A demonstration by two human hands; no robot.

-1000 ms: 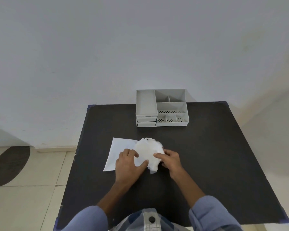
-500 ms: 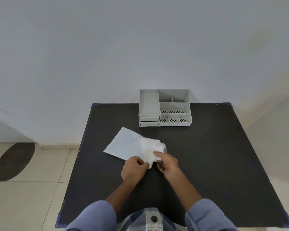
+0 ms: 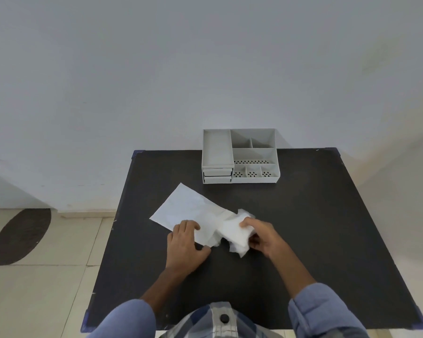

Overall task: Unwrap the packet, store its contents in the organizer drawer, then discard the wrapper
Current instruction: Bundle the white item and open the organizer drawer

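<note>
A flat white paper wrapper (image 3: 188, 208) lies stretched out on the black table (image 3: 303, 215), running from far left toward the middle. My left hand (image 3: 185, 242) presses its near edge down with the fingers on the paper. My right hand (image 3: 261, 236) grips the crumpled white end of the packet (image 3: 233, 234) just to the right. What is inside stays hidden by the paper. The grey organizer (image 3: 239, 156) stands at the table's far edge, its two small drawers (image 3: 217, 174) shut at the front left.
The organizer's open top compartments hold nothing visible. A white wall rises right behind the table. Tiled floor and a dark oval mat (image 3: 20, 236) lie to the left. Bare black table surface spreads to the right and in front of my hands.
The wrapper has been pulled out longer and flatter. My right hand moved right with the crumpled end, and my left hand shifted onto the sheet's near edge.
</note>
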